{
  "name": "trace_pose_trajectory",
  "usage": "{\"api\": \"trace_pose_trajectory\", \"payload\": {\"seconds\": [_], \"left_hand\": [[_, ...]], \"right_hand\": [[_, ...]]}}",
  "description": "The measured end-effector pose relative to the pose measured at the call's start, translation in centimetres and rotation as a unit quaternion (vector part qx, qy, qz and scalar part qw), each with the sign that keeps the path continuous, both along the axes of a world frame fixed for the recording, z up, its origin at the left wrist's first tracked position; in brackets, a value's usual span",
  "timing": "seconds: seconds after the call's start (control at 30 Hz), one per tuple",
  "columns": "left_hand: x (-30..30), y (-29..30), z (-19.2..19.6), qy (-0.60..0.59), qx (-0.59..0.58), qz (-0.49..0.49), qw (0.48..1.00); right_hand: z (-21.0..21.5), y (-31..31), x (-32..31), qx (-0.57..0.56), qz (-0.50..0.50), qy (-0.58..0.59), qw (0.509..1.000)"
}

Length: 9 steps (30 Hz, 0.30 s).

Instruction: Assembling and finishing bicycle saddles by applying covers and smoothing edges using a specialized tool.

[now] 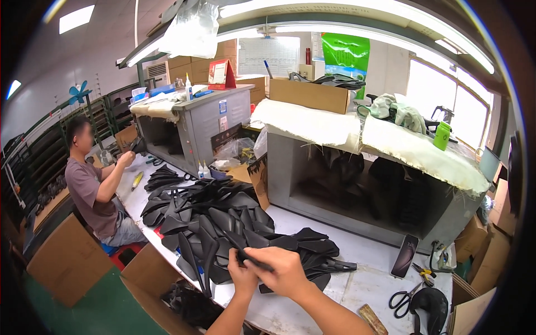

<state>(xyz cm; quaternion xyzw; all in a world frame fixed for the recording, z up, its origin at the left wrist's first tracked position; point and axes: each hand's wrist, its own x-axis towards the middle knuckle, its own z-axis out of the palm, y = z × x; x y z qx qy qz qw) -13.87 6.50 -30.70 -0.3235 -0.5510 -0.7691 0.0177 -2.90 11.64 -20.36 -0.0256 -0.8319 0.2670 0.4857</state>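
Two hands meet over the near edge of the white worktable (357, 279): the left hand (241, 276) and the right hand (286, 271) both pinch a narrow black moulded part (251, 258), fingers clenched on it, just above the big pile of black shell pieces (223, 223) spread to the left and far side. The part looks light, stiff and smooth, probably rigid plastic; gripping its slim middle seems surest. Scissors (403, 298) and a phone (405, 255) lie well to the right. A seated co-worker (92, 187) works at the far left.
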Motion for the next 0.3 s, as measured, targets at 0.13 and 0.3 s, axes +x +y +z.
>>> {"api": "trace_pose_trajectory", "payload": {"seconds": [0.13,0.3], "left_hand": [[-0.6,0.0,0.7,-0.006,-0.018,-0.069,0.997],[-3.6,1.0,-2.0,0.087,-0.023,-0.037,0.995]], "right_hand": [[0.6,-0.3,1.4,-0.261,-0.044,0.066,0.962],[-0.7,0.1,2.3,-0.339,-0.069,0.179,0.921]]}}
